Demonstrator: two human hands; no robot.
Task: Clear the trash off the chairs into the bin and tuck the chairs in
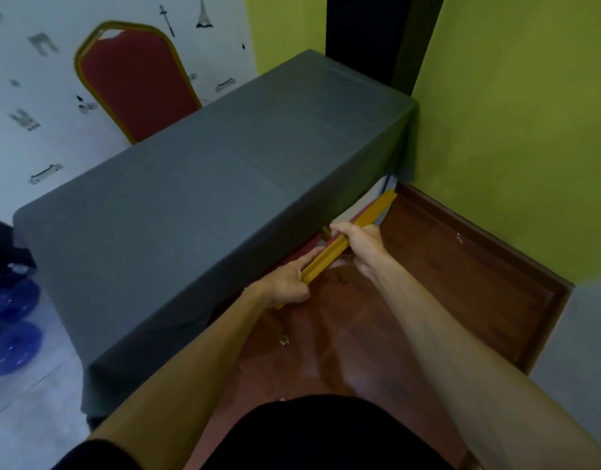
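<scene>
Two chairs: near chair [351,232] tucked against table [197,198] near edge, far chair [136,86] opposite. Left hand [285,283], right hand [360,245] both clamped on gold top rail. Open floor [445,283] rightward.

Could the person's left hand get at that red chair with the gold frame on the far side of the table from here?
Probably not. The left hand grips the near chair's gold top rail, and the long grey-clothed table lies between it and the red gold-framed chair.

Perhaps banquet room: clothed table [204,184], chair [136,86]
</scene>
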